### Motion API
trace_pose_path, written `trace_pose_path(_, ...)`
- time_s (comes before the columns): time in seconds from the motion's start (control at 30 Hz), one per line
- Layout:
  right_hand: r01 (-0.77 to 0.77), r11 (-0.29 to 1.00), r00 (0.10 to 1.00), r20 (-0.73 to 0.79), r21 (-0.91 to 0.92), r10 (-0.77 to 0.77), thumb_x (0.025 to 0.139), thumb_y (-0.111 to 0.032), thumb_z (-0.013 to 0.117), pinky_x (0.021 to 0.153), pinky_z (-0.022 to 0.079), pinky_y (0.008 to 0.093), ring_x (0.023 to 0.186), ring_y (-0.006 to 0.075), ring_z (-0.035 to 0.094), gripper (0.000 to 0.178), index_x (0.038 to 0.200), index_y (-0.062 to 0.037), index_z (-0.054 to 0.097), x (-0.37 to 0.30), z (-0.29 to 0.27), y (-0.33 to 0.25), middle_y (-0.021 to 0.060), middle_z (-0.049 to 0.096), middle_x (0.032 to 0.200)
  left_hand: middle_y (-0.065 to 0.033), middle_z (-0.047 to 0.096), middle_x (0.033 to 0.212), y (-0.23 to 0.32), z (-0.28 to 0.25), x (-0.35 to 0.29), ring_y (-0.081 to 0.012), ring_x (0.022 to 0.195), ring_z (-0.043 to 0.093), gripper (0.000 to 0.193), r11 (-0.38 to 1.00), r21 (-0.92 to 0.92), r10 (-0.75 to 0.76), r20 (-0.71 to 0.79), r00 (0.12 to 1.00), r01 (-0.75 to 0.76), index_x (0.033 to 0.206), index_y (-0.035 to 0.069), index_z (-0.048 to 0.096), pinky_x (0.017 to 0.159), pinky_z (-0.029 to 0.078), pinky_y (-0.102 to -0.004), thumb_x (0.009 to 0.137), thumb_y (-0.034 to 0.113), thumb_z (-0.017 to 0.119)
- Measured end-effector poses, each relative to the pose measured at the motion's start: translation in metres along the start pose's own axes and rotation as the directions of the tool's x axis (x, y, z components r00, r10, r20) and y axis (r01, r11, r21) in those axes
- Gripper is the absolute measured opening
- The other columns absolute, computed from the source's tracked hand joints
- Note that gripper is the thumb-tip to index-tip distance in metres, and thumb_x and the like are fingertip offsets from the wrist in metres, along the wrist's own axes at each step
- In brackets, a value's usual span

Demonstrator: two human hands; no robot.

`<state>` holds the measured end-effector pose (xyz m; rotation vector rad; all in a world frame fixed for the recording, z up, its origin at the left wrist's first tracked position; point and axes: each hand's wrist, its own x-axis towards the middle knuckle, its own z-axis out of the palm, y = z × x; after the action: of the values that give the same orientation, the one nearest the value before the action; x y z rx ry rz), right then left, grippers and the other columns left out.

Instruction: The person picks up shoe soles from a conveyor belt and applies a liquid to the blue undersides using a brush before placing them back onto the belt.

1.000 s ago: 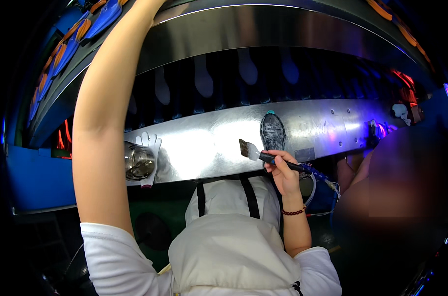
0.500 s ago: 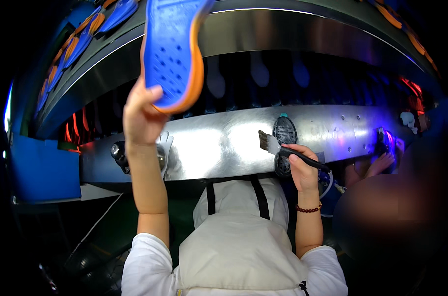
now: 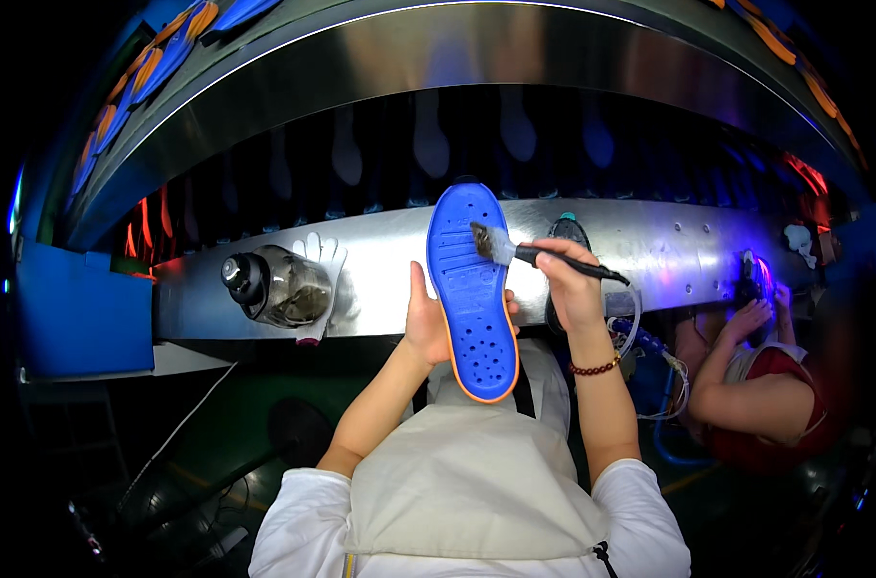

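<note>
A blue shoe sole (image 3: 469, 289) with an orange rim is held upright in front of me, toe end away. My left hand (image 3: 432, 323) grips it around the middle, thumb on the left edge and fingertips showing past the right edge. In my right hand (image 3: 575, 289) is a brush (image 3: 554, 256) with a dark handle. Its bristles lie over the ribbed front part of the sole and seem to touch it. Behind my right hand a black sole-shaped piece (image 3: 567, 231) rests on the metal ledge (image 3: 380, 250), partly hidden.
On the ledge at left stand a bottle (image 3: 289, 286) with a black top and a white glove (image 3: 324, 260). Blue and orange soles (image 3: 173, 53) lie on the raised conveyor at upper left. A co-worker (image 3: 761, 385) sits at right, hands near the ledge.
My left hand has brought the sole down from high at the left to in front of my chest. The brush has shifted slightly left and up, onto the sole.
</note>
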<state>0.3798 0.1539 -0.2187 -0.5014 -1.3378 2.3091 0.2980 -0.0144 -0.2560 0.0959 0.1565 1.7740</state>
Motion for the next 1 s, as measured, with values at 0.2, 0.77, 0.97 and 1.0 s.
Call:
trace_pose_path(0.2,0.111,0.940,0.994,0.031,-0.322,-0.107,0.076,-0.002,0.061,0.073,0.047,0.0239,0.078,0.0128,0.060,0.016,0.092,0.0038,0.062,0.024,0.029,-0.011,0.0106,0.065,0.086,-0.0172,0.049,0.119,0.000,0.003,0.006,-0.0308,0.111,0.048,0.094,0.995,0.098,0.037,-0.126,0.991,-0.025,0.129,0.006,0.037,0.094,0.038,-0.0452,0.075,0.076,0.006)
trace_pose_path(0.77,0.200,0.904,0.966,0.232,-0.379,-0.117,0.072,-0.006,0.067,0.072,0.047,0.0283,0.080,0.0196,0.061,0.020,0.090,0.0005,0.064,-0.023,0.044,-0.047,0.0116,0.064,0.084,-0.0190,0.051,0.115,0.009,0.033,-0.009,-0.0317,0.104,0.052,0.093,0.988,0.150,0.072,-0.182,0.981,-0.045,0.128,0.006,0.039,0.090,0.042,-0.0465,0.076,0.075,0.006)
trace_pose_path(0.97,0.499,0.816,0.691,0.703,-0.292,-0.171,0.070,-0.001,0.066,0.075,0.048,0.0297,0.082,0.0203,0.061,0.016,0.086,0.0018,0.066,-0.024,0.047,-0.057,0.0139,0.064,0.087,-0.0143,0.052,0.118,0.012,0.039,-0.010,-0.0279,0.107,0.051,0.086,0.973,0.058,0.227,-0.123,0.966,-0.222,0.128,0.008,0.039,0.090,0.042,-0.0440,0.079,0.073,0.011)
trace_pose_path(1.0,0.279,0.946,0.742,0.663,-0.163,-0.105,0.070,-0.001,0.066,0.075,0.048,0.0291,0.082,0.0204,0.062,0.016,0.086,0.0023,0.065,-0.025,0.042,-0.057,0.0145,0.064,0.088,-0.0122,0.053,0.116,0.014,0.045,-0.010,-0.0257,0.108,0.050,0.084,0.978,0.033,0.206,-0.055,0.977,-0.204,0.127,0.008,0.040,0.093,0.040,-0.0406,0.080,0.071,0.010)
